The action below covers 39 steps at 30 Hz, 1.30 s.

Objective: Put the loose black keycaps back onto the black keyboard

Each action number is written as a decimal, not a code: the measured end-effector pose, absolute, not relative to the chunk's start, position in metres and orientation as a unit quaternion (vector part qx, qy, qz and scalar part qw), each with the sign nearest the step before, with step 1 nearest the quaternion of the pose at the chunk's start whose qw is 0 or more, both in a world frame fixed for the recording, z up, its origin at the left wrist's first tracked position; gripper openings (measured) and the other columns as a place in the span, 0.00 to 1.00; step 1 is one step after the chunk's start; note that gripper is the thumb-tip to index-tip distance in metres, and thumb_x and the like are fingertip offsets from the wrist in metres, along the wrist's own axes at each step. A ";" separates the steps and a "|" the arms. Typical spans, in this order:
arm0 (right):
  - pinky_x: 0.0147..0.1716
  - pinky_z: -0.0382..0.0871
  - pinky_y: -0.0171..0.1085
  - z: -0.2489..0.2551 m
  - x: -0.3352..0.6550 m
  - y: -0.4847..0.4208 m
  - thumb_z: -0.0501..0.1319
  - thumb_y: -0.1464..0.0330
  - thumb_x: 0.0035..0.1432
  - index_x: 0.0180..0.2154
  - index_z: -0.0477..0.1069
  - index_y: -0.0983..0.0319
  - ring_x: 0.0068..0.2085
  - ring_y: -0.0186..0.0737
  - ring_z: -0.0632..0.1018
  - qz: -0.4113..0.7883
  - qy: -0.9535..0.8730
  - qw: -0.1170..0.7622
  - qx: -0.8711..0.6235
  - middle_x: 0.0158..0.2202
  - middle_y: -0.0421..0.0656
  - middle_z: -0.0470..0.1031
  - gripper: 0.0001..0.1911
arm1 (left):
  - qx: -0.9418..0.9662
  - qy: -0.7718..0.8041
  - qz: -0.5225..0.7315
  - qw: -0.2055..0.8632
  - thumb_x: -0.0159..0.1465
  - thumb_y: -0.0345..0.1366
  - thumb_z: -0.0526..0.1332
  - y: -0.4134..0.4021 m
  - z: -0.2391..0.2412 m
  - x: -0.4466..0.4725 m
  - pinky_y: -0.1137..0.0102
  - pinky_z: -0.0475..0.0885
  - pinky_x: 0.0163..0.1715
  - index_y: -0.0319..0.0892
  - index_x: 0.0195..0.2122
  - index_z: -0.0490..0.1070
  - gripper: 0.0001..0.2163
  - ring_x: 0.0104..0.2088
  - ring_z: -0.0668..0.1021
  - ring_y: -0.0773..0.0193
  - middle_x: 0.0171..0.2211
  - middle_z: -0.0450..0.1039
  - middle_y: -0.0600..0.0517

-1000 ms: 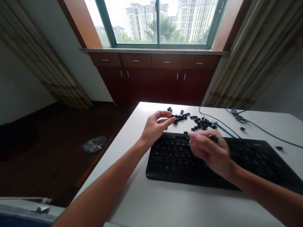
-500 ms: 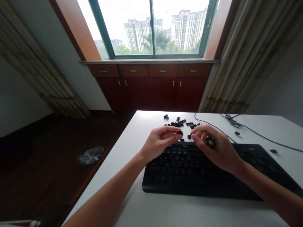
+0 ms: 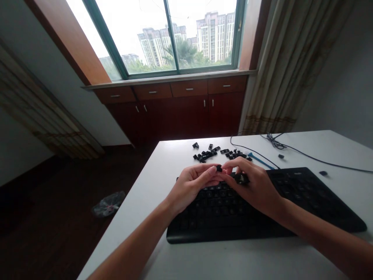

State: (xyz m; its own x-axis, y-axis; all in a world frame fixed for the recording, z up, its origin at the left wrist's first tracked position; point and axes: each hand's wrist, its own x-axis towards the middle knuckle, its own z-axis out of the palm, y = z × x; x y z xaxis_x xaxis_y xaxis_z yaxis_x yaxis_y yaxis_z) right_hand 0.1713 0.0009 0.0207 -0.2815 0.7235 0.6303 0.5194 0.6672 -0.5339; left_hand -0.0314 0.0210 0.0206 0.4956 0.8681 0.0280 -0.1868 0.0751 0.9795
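My left hand pinches a small black keycap between thumb and forefinger, above the back edge of the black keyboard. My right hand has its fingertips right beside the keycap, nearly meeting the left fingers. Tucked in the right palm is a dark object with a rounded end and a pale mark on it; its kind is not clear. Both hands cover part of the keyboard's upper rows. Just behind them on the table lie several loose black keycaps.
A thin blue stick lies behind the keyboard. A black cable runs across the white table, with single keycaps near it. Left of the table, a clear plastic bag rests on the dark floor.
My hands have come together at the keycap, the right one moving left. The view has turned slightly, and the blue stick behind the keyboard now shows.
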 end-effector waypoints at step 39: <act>0.40 0.73 0.40 0.018 0.172 -0.001 0.66 0.67 0.61 0.46 0.72 0.58 0.40 0.40 0.77 0.107 -0.797 0.457 -0.380 0.40 0.43 0.75 0.11 | 0.544 0.324 0.375 0.678 0.65 0.43 0.64 0.023 0.014 -0.032 0.72 0.73 0.43 0.45 0.47 0.80 0.12 0.37 0.79 0.68 0.38 0.80 0.49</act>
